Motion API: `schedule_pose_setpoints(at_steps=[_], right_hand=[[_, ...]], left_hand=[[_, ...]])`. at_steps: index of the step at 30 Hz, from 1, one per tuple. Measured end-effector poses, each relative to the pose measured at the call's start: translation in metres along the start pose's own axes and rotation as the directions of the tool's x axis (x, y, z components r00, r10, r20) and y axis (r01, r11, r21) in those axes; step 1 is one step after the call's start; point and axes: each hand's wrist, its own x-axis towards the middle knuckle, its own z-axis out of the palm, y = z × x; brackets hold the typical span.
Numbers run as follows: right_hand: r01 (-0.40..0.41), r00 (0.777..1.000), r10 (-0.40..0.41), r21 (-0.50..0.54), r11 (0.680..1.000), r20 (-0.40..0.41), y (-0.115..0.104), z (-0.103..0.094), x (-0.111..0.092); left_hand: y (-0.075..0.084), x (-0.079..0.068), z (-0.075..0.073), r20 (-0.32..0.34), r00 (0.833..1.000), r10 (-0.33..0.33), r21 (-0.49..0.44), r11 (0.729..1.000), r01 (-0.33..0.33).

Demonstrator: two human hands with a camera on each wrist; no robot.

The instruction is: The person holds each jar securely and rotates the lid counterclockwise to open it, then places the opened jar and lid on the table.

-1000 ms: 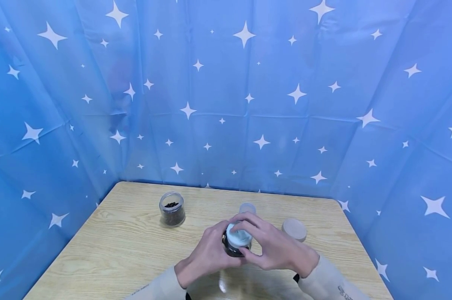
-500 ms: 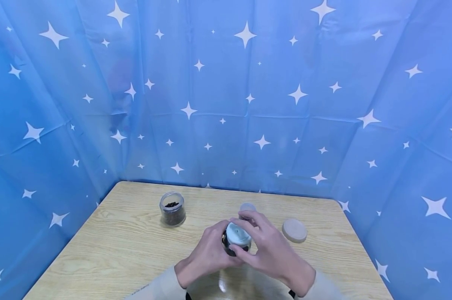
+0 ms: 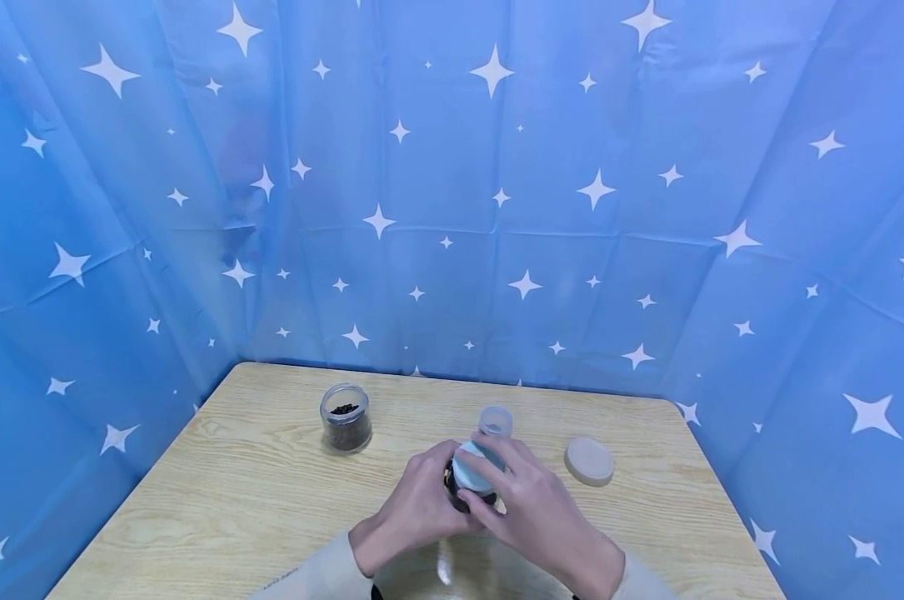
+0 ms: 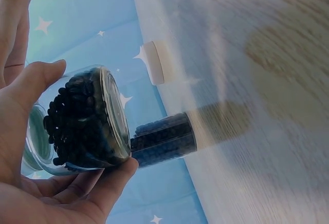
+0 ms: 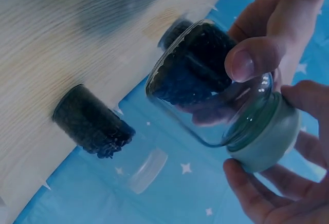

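Note:
A glass jar (image 4: 82, 121) part-filled with dark beans is held above the table in my left hand (image 3: 414, 500), tilted in the wrist views. Thumb and fingers wrap its sides. On its mouth sits a pale blue-green lid (image 5: 275, 136), which my right hand (image 3: 541, 517) grips by the rim, thumb on one side and fingers on the other. The fingers hide part of the lid in the head view.
An uncovered glass jar with dark beans (image 3: 347, 425) stands at the back left of the wooden table (image 3: 272, 475). Just beyond the hands is a taller clear container (image 3: 495, 421), also holding dark beans. A whitish round lid (image 3: 589, 461) lies to the right. A starry blue curtain (image 3: 452, 192) surrounds the table.
My right hand has shifted down and round the lid, its fingers changing their place on the rim. More of the whitish lid and the clear container shows now. The left hand stays put.

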Motion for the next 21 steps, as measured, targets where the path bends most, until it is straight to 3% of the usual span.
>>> schedule_pose_setpoints(at_steps=[11,21], right_hand=[[-0.006,1.0,0.006,0.038,0.999,0.009,-0.0002,-0.0017,0.0007],[0.031,1.0,-0.03,0.147,0.989,-0.009,0.0077,-0.0045,0.0015]], left_hand=[[0.0026,-0.0002,-0.0011,0.013,1.0,-0.011,-0.003,1.0,0.011],[0.0042,-0.0004,-0.0012,0.013,1.0,0.004,-0.011,1.0,-0.004]])
